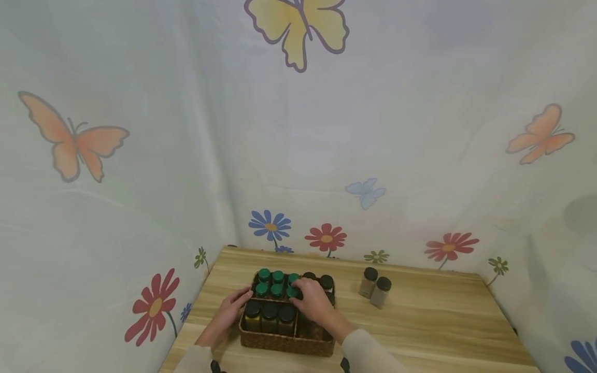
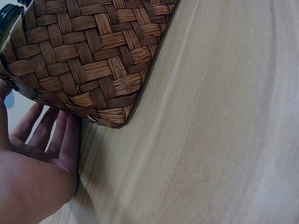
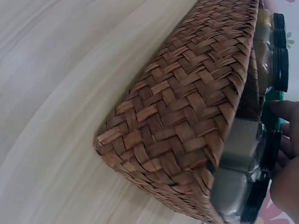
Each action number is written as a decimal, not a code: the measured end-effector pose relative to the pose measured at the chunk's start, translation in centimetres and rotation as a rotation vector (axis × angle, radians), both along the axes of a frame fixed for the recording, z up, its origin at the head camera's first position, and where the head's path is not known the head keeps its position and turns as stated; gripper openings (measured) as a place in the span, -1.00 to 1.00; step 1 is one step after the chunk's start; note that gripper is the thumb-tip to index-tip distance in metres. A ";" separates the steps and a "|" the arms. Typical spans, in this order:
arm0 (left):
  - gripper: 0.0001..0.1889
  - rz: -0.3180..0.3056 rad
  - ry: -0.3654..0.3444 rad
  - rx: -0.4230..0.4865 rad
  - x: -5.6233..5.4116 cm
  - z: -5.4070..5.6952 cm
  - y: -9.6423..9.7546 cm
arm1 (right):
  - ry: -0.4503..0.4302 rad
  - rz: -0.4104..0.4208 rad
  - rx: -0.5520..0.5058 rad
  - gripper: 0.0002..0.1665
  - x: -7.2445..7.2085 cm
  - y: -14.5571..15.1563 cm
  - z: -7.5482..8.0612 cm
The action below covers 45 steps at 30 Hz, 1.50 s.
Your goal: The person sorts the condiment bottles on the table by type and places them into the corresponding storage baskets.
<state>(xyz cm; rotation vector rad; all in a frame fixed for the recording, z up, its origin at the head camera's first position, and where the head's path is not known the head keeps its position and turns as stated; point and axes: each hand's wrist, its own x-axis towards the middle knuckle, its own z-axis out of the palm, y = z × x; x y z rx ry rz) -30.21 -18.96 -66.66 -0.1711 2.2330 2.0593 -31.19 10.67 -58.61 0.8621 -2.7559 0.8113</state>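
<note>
A brown woven basket (image 1: 280, 339) stands on the table, split into compartments. Green-lidded jars (image 1: 277, 290), several of them, fill its back left compartment. My right hand (image 1: 314, 300) reaches over the basket and pinches the lid of a green-lidded jar (image 3: 272, 112) at the right of that group; its fingers partly hide the jar. With fingers fairly straight, my left hand (image 1: 229, 311) touches the basket's left side, and in the left wrist view its fingertips go behind the woven wall (image 2: 88, 56). Three black-lidded jars (image 1: 269, 317) sit in the front left compartment.
More black-lidded jars (image 1: 327, 282) stand in the back right compartment, partly covered by the right hand. To the right of the basket, two black-lidded shakers (image 1: 380, 292) stand on the wooden table (image 1: 434, 321). A curtain (image 1: 373, 114) with butterflies and flowers surrounds the table.
</note>
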 end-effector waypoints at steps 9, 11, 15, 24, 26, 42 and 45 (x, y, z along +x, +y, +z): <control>-0.12 -0.006 -0.011 0.003 -0.2 0.2 -0.3 | 0.000 0.074 0.030 -0.52 0.6 1.3 2.7; -0.13 -0.007 -0.010 0.003 -0.2 0.1 -0.2 | 0.014 0.091 0.009 -0.54 0.5 2.4 3.4; -0.15 -0.005 -0.011 0.021 -0.3 -0.1 -0.2 | -0.006 0.082 -0.067 -0.56 0.2 5.6 4.7; -0.14 -0.005 -0.006 0.005 -0.5 0.1 -0.1 | 0.039 -0.161 -0.121 -0.59 -1.6 15.2 5.5; -0.14 -0.007 -0.011 0.012 -0.4 0.1 0.0 | 0.048 -0.194 -0.137 -0.61 -2.0 17.0 5.1; -0.12 -0.018 -0.021 0.007 -0.2 -0.1 -0.2 | -0.026 -0.320 -0.090 -0.45 -1.1 23.7 1.0; -0.15 -0.019 -0.021 0.008 -0.2 -0.1 -0.1 | -0.011 -0.324 -0.104 -0.43 -0.9 24.0 0.4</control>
